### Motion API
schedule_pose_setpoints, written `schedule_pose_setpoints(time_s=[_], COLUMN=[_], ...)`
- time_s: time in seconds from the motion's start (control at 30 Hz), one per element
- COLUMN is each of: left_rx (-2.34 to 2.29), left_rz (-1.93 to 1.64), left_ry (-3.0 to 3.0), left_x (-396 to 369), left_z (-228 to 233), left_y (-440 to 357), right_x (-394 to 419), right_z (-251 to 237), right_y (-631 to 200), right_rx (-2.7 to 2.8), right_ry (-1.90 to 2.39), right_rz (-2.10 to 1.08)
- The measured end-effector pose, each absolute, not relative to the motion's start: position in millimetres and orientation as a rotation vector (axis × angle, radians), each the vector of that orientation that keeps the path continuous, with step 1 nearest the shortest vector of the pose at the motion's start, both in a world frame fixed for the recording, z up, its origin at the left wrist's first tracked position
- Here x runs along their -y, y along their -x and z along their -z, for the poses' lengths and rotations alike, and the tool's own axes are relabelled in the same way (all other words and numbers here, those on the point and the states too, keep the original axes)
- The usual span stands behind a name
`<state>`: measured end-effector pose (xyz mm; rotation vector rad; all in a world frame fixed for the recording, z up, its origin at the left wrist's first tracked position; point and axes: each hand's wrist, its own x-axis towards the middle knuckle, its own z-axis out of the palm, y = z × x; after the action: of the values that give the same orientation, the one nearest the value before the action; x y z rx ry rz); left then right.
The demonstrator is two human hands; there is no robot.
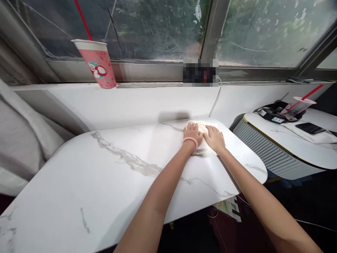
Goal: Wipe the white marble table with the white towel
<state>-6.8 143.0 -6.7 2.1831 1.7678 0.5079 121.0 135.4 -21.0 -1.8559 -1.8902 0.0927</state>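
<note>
A white cloth (pixel 207 149) lies rumpled on the marble-patterned table (pixel 142 147), toward its far right part. Both hands rest on top of it, side by side. My left hand (pixel 192 133), with a pink bead bracelet (pixel 193 140) at the wrist, lies flat with its fingers stretched forward. Just to its right, my right hand (pixel 214 138) also presses flat on the cloth, fingers pointing forward and left. The thumbs are close together. Part of the cloth is hidden beneath the palms.
A pink paper cup (pixel 101 68) with a red straw stands on the window ledge (pixel 147 85). A white cable (pixel 216 98) hangs down the wall. To the right, another table (pixel 310 154) bears a plastic cup (pixel 298 107), a black phone (pixel 312 128) and white fabric. Draped grey fabric (pixel 23 130) is at left.
</note>
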Motion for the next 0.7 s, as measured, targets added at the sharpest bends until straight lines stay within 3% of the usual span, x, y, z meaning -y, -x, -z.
schedule_pose_setpoints(time_s=[0.33,0.57,0.7], left_rx=[-2.112,-2.545,-2.734], left_rz=[-0.58,-0.694,-0.734], left_ry=[-2.109,-1.725,-1.542], left_x=[-101.8,1.3,49.5], left_z=[10.4,16.0,18.7], left_y=[244.8,427.4,481.2], right_x=[-108.0,-43.7,-13.4], right_z=[8.0,5.9,3.1], right_y=[107.7,282.8,333.3], right_rx=[2.195,2.469,2.552], right_ry=[1.578,1.108,0.938], right_rz=[-0.346,-0.526,-0.564])
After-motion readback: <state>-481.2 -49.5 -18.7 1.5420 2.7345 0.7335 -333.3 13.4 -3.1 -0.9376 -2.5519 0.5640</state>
